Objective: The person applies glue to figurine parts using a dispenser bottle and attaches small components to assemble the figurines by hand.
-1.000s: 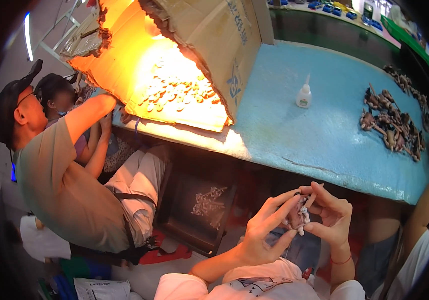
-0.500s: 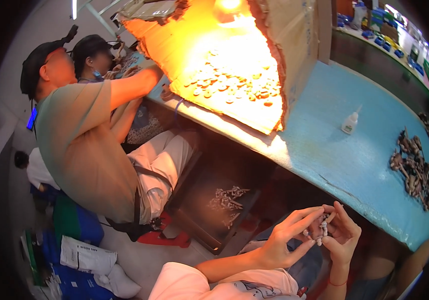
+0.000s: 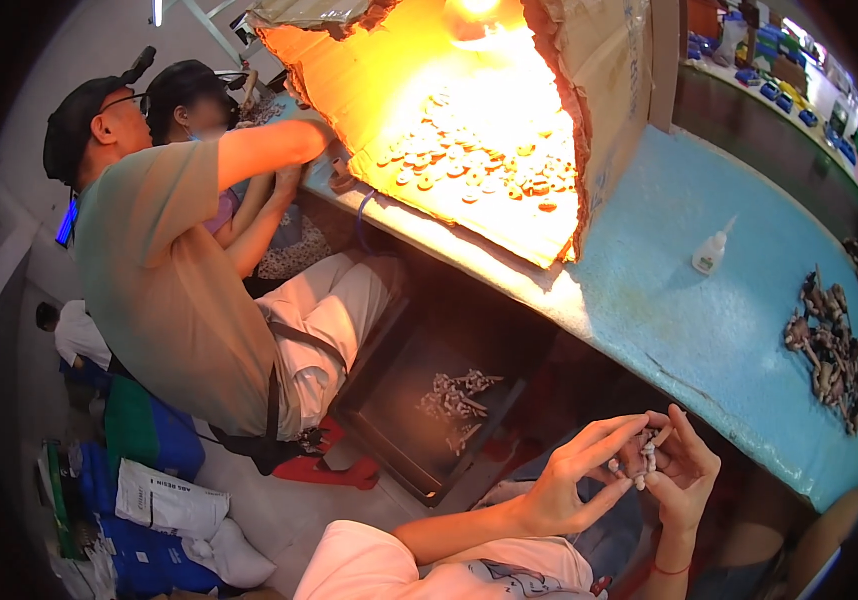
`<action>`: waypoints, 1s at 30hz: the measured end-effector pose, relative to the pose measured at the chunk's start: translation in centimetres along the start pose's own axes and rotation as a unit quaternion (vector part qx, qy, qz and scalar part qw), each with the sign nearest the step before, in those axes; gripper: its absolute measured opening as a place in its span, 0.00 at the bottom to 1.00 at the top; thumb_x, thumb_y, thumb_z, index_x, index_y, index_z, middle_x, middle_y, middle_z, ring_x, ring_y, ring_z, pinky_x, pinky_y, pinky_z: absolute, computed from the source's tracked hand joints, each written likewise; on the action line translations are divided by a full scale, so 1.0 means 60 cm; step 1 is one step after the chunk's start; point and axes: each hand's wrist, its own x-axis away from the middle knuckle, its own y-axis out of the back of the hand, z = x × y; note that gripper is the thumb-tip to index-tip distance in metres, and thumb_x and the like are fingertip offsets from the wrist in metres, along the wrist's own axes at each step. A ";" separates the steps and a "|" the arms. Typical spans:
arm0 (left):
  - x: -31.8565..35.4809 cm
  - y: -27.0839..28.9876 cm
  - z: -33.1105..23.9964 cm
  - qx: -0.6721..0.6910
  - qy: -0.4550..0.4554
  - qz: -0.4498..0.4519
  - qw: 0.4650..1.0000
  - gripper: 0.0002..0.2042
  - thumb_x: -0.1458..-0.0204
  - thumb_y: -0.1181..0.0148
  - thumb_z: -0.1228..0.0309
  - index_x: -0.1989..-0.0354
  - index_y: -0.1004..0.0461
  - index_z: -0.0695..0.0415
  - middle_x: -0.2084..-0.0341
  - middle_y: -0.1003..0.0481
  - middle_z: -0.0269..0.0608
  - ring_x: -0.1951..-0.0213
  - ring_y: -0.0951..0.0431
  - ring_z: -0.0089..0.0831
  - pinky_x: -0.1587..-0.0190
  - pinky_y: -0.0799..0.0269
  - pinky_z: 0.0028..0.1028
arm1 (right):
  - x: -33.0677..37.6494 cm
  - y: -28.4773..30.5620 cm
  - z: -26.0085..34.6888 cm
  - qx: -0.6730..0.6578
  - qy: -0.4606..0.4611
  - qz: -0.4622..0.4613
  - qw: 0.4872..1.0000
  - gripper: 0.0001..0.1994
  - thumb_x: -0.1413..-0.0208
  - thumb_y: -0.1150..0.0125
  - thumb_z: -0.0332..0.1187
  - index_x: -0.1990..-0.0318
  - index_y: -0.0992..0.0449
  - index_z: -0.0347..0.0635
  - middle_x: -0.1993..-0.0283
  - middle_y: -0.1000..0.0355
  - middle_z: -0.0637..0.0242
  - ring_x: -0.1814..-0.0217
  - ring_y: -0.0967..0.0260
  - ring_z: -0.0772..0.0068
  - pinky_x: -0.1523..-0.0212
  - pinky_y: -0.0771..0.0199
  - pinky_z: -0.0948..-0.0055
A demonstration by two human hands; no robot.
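Note:
Low and right of centre, my left hand (image 3: 571,487) and my right hand (image 3: 687,482) meet, fingertips pinched around a small pale and brown figurine part (image 3: 649,456). Fingers partly cover it, so its full shape is hidden. Both hands are closed on it, just off the front edge of the blue table (image 3: 639,270). A heap of similar brown and pale pieces (image 3: 829,350) lies on the table's right side. Left of my hands, several more such pieces (image 3: 454,395) rest in a dark tray (image 3: 389,440) below table height.
On the table stand a small white dropper bottle (image 3: 709,253) and an open cardboard box (image 3: 614,95), brightly lit inside, with many small round pieces (image 3: 479,175). Two co-workers sit at the left, one in an olive shirt (image 3: 174,270). Bags (image 3: 171,497) lie on the floor.
The view has shifted slightly, moving the table and box a little rightward. My hands keep nearly the same grip on the figurine part. The nearer co-worker's head has turned a little.

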 end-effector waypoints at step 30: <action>-0.020 -0.026 -0.005 -0.146 -0.018 0.052 0.988 0.34 0.62 0.37 0.83 0.42 0.43 0.64 0.47 0.39 0.54 0.58 0.27 0.34 0.63 0.24 0.25 | -0.006 0.023 0.019 -0.098 -0.047 -0.004 0.994 0.33 0.63 0.42 0.21 0.43 0.40 0.28 0.54 0.33 0.48 0.45 0.36 0.58 0.48 0.31 0.60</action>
